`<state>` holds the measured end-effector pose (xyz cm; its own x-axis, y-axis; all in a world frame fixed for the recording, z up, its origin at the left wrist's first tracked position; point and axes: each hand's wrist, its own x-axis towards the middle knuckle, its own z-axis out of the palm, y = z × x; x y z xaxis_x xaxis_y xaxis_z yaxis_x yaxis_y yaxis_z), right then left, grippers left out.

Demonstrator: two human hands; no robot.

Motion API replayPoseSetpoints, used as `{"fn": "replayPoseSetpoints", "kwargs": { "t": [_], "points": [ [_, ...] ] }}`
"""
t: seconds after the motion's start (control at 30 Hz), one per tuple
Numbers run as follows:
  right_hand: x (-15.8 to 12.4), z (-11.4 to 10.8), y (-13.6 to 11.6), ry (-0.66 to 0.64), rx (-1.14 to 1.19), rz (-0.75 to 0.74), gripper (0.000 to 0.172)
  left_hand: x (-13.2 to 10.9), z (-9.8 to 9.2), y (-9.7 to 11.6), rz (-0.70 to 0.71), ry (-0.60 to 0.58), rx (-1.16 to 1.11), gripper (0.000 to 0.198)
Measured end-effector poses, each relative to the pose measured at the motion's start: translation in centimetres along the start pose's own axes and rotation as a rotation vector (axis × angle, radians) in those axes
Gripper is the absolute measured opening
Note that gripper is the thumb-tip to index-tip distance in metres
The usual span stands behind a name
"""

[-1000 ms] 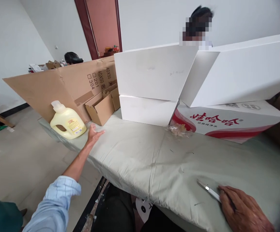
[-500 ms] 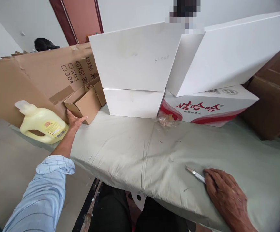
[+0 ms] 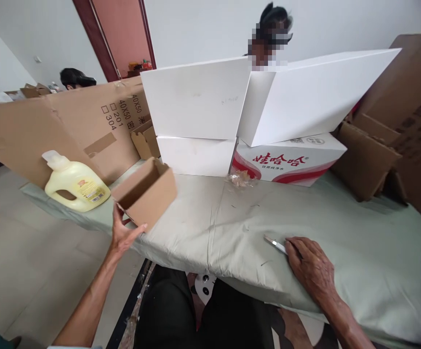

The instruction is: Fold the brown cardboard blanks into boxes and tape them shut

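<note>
My left hand (image 3: 125,232) grips the near end of an open-topped brown cardboard box (image 3: 155,201), thumb on one side and fingers on the other. The box is at the table's left part, beside a yellow detergent bottle (image 3: 77,184). On the right, my right hand (image 3: 312,266) rests on the cloth, curled over the handle of a utility knife (image 3: 276,245). The knife's blade end points away to the left, and the rest of its handle is hidden under the fingers.
A green-grey cloth (image 3: 192,232) covers the table. White boxes (image 3: 199,102) and a red-and-white carton (image 3: 283,165) stand along the back, with crumpled clear plastic (image 3: 242,178) in front. Cardboard panels (image 3: 83,121) wall the left; another brown box (image 3: 147,138) stands there. Two people are partly visible beyond.
My left hand has drawn the brown box nearer and to the right, away from the cardboard panel. The right hand stays on the knife; the whole view has shifted.
</note>
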<state>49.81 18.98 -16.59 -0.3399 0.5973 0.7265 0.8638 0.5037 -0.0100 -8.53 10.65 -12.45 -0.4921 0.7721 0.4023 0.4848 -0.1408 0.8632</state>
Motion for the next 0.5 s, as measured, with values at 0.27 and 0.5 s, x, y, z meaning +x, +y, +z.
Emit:
{"fn": "replayPoseSetpoints", "kwargs": {
  "t": [0.27, 0.5],
  "points": [
    [-1.7, -2.5, -0.6, -0.159, 0.078, 0.010, 0.039, -5.4, 2.7, 4.3, 0.035, -0.321, -0.066, 0.115],
    [-2.9, -4.7, -0.7, -0.278, 0.085, 0.046, 0.039, -5.3, 3.5, 6.2, 0.059, -0.391, -0.125, 0.141]
  ]
}}
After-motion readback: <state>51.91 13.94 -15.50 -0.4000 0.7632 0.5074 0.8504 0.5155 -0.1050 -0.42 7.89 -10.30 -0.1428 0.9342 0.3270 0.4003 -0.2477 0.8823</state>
